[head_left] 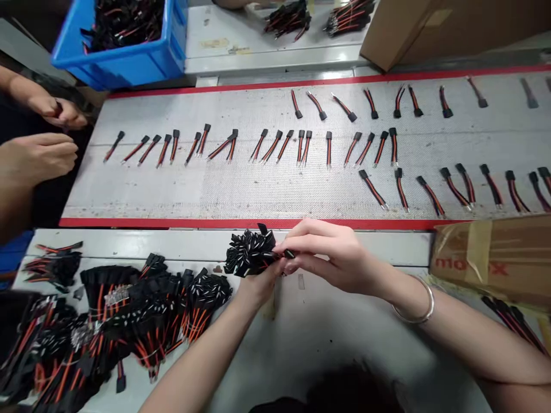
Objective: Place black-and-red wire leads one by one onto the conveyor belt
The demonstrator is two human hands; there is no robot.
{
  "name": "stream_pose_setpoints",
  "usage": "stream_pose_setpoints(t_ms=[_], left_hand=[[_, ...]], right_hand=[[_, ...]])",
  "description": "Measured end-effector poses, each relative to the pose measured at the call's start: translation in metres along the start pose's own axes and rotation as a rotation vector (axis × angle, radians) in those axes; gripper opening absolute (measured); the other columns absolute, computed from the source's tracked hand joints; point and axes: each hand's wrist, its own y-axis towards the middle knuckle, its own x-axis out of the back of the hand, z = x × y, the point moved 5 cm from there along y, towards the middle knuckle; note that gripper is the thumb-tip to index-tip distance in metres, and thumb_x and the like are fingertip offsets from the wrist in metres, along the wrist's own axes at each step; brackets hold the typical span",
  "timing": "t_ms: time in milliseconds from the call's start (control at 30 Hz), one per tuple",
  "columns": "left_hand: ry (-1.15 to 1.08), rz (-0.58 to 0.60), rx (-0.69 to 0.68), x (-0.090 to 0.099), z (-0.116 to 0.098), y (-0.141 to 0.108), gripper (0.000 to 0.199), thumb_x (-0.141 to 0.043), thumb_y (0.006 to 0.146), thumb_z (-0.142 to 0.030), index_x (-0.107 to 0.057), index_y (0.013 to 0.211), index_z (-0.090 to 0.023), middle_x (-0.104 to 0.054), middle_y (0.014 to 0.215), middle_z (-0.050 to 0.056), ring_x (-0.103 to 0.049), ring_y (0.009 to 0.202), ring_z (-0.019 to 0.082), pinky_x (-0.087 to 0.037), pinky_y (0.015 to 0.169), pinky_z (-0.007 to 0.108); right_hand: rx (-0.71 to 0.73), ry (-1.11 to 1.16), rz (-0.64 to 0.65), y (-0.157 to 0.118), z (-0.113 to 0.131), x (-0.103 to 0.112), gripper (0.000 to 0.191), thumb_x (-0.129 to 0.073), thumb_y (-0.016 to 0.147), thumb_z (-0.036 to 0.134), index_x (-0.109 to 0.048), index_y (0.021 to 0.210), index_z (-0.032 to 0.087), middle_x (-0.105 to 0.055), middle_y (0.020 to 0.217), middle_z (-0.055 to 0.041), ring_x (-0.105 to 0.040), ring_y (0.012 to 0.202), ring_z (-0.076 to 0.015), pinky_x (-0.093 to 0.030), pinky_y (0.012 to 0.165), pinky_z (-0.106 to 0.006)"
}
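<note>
The left hand (260, 284) is clamped round a dense bundle of black-capped, red-and-black wire leads (247, 255) above the smooth grey-white counter (301, 338); the right hand (333, 252) pinches one black-ended lead (289, 253) at its edge; a slack left grip or snagging could spill the neighbours.

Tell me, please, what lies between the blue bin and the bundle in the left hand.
The head view shows a red-edged belt there, carrying a row of short wires.

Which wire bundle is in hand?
The bundle gripped in the left hand, right hand at its side; the lower-left bundles lie on the table.
</note>
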Motion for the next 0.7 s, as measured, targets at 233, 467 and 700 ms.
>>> stream_pose_setpoints(t_ms=[233, 467, 700], left_hand=[[0.008, 0.013, -0.039, 0.0000, -0.0017, -0.0017, 0.045, -0.093, 0.051, -0.056, -0.072, 0.064, -0.019, -0.062, 0.059, 0.000, -0.059, 0.061, 0.015, -0.056, 0.062, 0.030], [-0.016, -0.001, -0.054, -0.0003, -0.0022, -0.0012, 0.044, -0.094, 0.051, -0.053, -0.071, 0.069, -0.019, -0.060, 0.060, -0.002, -0.058, 0.061, 0.015, -0.056, 0.064, 0.030], [0.023, 0.005, -0.096, 0.0010, -0.0034, -0.0001, 0.045, -0.092, 0.054, -0.054, -0.066, 0.064, -0.019, -0.062, 0.062, -0.001, -0.059, 0.063, 0.017, -0.055, 0.065, 0.033]], right_hand=[[0.007, -0.010, -0.018, 0.0011, -0.0010, 0.0007, 0.016, -0.059, 0.099, 0.012, -0.069, 0.112, 0.014, -0.071, 0.097, -0.0090, -0.069, 0.084, -0.0126, -0.063, 0.074, -0.025], [0.000, -0.001, -0.015, 0.0012, -0.0008, 0.0001, 0.016, -0.058, 0.100, 0.014, -0.068, 0.113, 0.014, -0.070, 0.096, -0.0090, -0.070, 0.084, -0.0132, -0.064, 0.073, -0.026], [-0.084, 0.092, 0.010, -0.0021, -0.0076, -0.0003, 0.019, -0.062, 0.099, 0.017, -0.068, 0.116, 0.015, -0.067, 0.102, -0.0079, -0.064, 0.063, -0.0062, -0.062, 0.061, -0.021]])
